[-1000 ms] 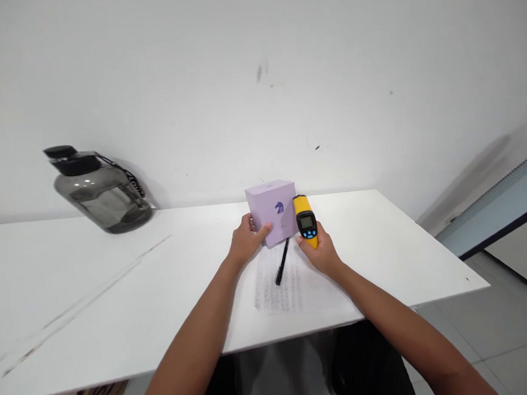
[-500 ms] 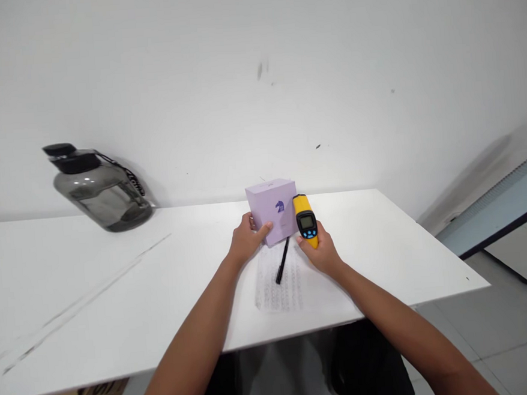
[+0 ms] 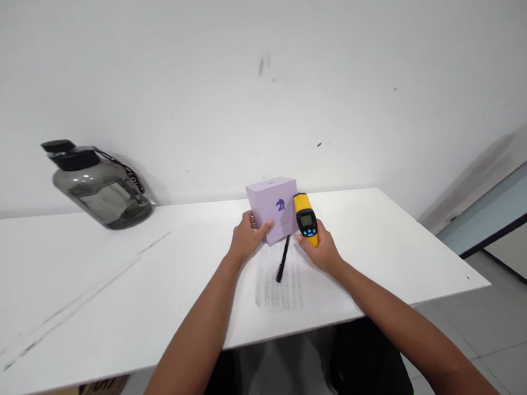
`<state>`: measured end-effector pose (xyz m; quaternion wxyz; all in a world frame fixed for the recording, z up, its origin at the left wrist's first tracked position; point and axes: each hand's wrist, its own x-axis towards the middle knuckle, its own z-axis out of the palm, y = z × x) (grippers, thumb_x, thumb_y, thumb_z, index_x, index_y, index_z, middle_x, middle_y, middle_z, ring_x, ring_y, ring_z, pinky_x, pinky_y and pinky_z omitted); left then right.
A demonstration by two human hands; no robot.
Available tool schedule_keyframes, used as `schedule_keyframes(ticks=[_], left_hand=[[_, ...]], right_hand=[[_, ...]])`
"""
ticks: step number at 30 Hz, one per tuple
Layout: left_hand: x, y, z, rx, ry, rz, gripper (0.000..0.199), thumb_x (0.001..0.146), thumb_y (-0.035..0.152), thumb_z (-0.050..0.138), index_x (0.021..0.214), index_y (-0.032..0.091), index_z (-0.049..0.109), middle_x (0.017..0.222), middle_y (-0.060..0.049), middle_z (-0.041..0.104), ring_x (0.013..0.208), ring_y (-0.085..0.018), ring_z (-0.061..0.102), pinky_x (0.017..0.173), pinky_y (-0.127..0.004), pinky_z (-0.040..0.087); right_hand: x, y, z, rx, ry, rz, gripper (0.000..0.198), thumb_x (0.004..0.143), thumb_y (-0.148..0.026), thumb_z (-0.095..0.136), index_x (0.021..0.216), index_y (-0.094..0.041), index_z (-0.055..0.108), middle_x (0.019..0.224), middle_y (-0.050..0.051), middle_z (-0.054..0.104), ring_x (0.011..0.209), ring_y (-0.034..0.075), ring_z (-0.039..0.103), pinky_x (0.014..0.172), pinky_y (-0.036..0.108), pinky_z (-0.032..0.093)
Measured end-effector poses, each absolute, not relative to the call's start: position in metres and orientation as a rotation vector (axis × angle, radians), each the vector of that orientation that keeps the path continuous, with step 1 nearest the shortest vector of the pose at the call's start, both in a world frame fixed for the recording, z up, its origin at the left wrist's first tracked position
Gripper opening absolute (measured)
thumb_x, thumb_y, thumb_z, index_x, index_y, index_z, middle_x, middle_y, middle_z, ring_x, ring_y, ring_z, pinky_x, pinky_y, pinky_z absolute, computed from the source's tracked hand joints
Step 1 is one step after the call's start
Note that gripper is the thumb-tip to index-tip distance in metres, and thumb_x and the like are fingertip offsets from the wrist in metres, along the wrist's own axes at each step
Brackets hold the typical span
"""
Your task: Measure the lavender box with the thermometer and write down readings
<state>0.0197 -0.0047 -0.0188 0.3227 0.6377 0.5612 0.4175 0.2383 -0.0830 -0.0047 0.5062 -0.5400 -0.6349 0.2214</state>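
A lilac box (image 3: 273, 212) with a dark purple horse-head mark is gripped at its left side by my left hand (image 3: 246, 238); the thumb lies across its front and the other fingers go behind. My right hand (image 3: 324, 250) is wrapped round the handle of a yellow and black infrared thermometer (image 3: 307, 218), whose small screen and blue buttons face me. The thermometer's upper end is beside the box's right edge. Below the box a black pen (image 3: 283, 259) lies slantwise on a printed sheet of paper (image 3: 279, 292).
A large grey see-through water bottle (image 3: 103, 193) with a black lid and strap stands at the left on the white table (image 3: 93, 281). Behind the table rises a white wall (image 3: 220, 92). Under its left front edge shows a cardboard box (image 3: 103, 388).
Both hands keep their hold on the box and the thermometer. Only a very slight shift of the whole view shows.
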Motion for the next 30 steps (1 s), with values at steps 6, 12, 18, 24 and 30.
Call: schedule_keyframes(ticks=[6, 12, 18, 24, 30], left_hand=[[0.020, -0.005, -0.019, 1.662, 1.476, 1.100, 0.073, 0.075, 0.066, 0.070, 0.130, 0.020, 0.052, 0.117, -0.013, 0.071, 0.107, -0.028, 0.066, 0.093, -0.043, 0.051], [0.020, -0.006, -0.017, 1.638, 1.471, 1.078, 0.073, 0.076, 0.065, 0.069, 0.130, 0.020, 0.051, 0.122, -0.013, 0.069, 0.109, -0.028, 0.065, 0.094, -0.043, 0.051], [0.021, -0.010, -0.012, 1.620, 1.473, 1.060, 0.071, 0.077, 0.065, 0.069, 0.130, 0.022, 0.051, 0.124, -0.012, 0.069, 0.111, -0.028, 0.065, 0.094, -0.043, 0.051], [0.021, -0.010, -0.012, 1.621, 1.489, 1.053, 0.071, 0.077, 0.065, 0.068, 0.131, 0.022, 0.052, 0.121, -0.012, 0.069, 0.109, -0.028, 0.065, 0.093, -0.042, 0.051], [0.021, -0.009, -0.013, 1.629, 1.481, 1.072, 0.071, 0.076, 0.066, 0.068, 0.129, 0.021, 0.052, 0.121, -0.012, 0.069, 0.107, -0.027, 0.066, 0.092, -0.042, 0.052]], right_hand=[[0.238, -0.083, -0.006, -1.309, -1.530, 0.549, 0.040, 0.080, -0.048, 0.062, 0.108, -0.021, 0.055, 0.074, -0.001, 0.060, 0.062, 0.017, 0.053, 0.059, 0.030, 0.045], [0.243, -0.079, -0.008, -1.298, -1.470, 0.534, 0.059, 0.079, -0.048, 0.067, 0.128, -0.021, 0.049, 0.083, 0.001, 0.064, 0.067, 0.018, 0.058, 0.064, 0.032, 0.048], [0.275, -0.064, 0.002, -1.469, -1.371, 0.298, 0.065, 0.081, -0.058, 0.066, 0.134, -0.023, 0.052, 0.105, 0.008, 0.068, 0.088, 0.026, 0.064, 0.075, 0.038, 0.050], [0.304, -0.053, 0.003, -1.771, -1.535, 0.170, 0.065, 0.083, -0.059, 0.066, 0.140, -0.027, 0.058, 0.099, 0.007, 0.067, 0.084, 0.026, 0.063, 0.072, 0.036, 0.046], [0.304, -0.048, -0.006, -1.996, -1.655, 0.034, 0.048, 0.092, -0.053, 0.061, 0.133, -0.028, 0.065, 0.102, 0.009, 0.065, 0.076, 0.022, 0.060, 0.069, 0.034, 0.040]])
